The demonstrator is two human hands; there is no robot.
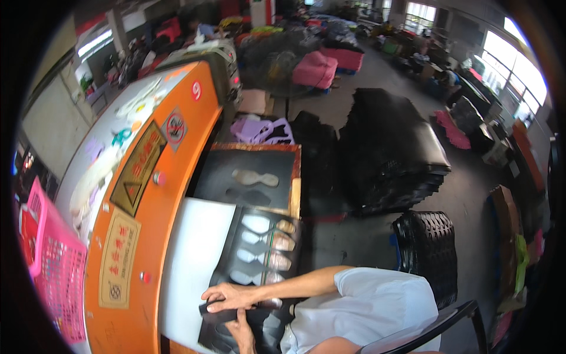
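Note:
My right hand (227,296) reaches across from the right, its fingers closed over the top of a dark, rounded piece (219,314). Below it, my left hand (243,331) has its fingers against the lower side of the same piece. The exact kind of that piece is hard to make out. Both hands are over a black sheet (227,268) with a row of sole-shaped cut-outs (253,238), through which white and pale brown show. Under the sheet's left side lies a white board (194,259).
An orange press (147,194) with red buttons stands along the left, beside a pink plastic basket (62,277). Beyond the white board is a wood-edged dark board (239,162) with a sole-shaped piece. Stacked black sheets (392,147) and a black chair arm (466,312) are on the right.

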